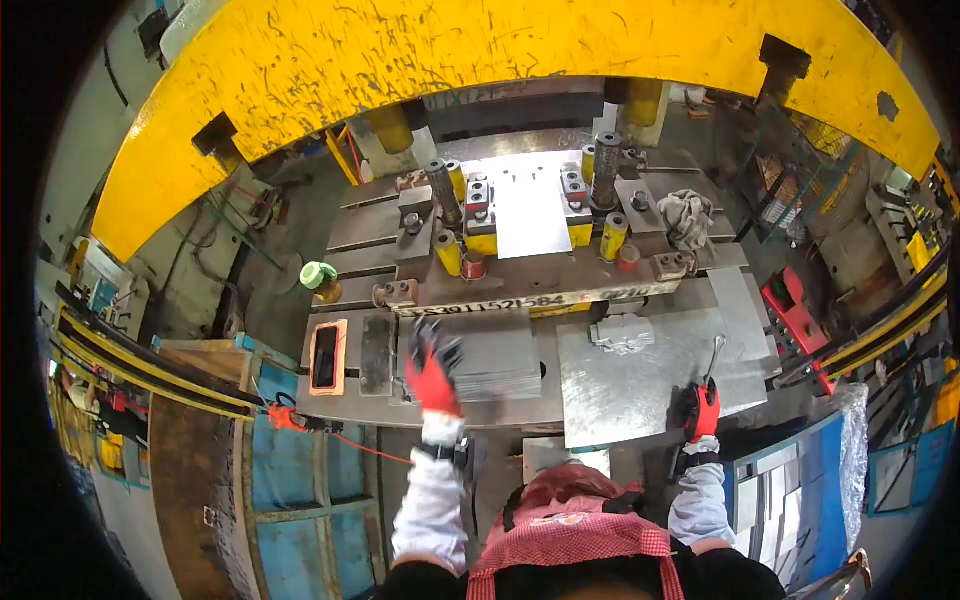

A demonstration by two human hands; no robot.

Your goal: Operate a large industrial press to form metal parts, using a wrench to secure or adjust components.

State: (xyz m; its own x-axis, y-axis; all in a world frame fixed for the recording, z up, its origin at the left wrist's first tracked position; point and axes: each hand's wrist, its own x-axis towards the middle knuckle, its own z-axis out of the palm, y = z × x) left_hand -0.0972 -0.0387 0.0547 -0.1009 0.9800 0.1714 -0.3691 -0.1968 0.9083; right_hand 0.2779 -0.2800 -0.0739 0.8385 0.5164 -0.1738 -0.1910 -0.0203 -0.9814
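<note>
My left hand [436, 380], in a red and black glove, is over the left part of a stack of flat metal sheets [500, 352]. Motion blurs it, but its fingers look stretched out with nothing in them. On the right, my gloved right hand [702, 408] is closed round a slim metal rod tool [714, 358] whose far end looks forked or ringed. That hand is at the near right edge of a large bare metal plate [600, 400]. Beyond, a bright metal sheet [533, 215] lies on the press die [480, 295], between its guide posts.
A yellow press frame [500, 45] arches overhead. A phone [325, 355] and a green-capped bottle [320, 280] are at the left. Small cut metal pieces [622, 333] lie on the plate. A grey rag [688, 218] is at the back right, and a red box [795, 310] stands right of the table.
</note>
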